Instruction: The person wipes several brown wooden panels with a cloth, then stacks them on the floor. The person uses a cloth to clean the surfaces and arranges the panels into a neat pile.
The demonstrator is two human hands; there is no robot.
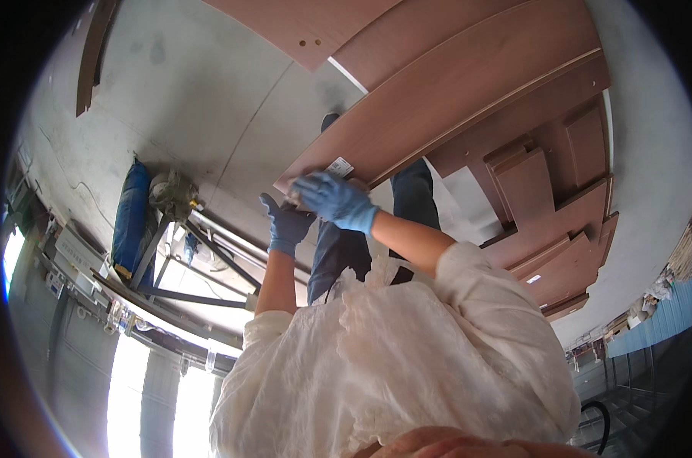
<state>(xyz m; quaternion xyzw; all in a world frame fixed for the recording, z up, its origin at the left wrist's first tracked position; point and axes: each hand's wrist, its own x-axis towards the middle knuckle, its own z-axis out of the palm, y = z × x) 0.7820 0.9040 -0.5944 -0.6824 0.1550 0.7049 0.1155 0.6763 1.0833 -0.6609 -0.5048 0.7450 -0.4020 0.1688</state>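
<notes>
A long reddish-brown board (445,95) slants from the upper right down to its near end by my hands. My right hand (337,201), in a blue glove, lies over this end, its fingers bent round a small pale thing I cannot make out. Close to the fingertips is a white printed label (340,167) on the board. My left hand (288,226), gloved too, is just below the board's end with the thumb spread away. Its other fingers are partly hidden, and I see nothing held in it.
More brown panels (529,183) lie stacked on the right, with a loose panel (308,30) at the top. To the left stand a metal frame (193,296), a motor-like unit (172,195) and a blue bag-like cylinder (130,217). My legs (414,200) are under the board.
</notes>
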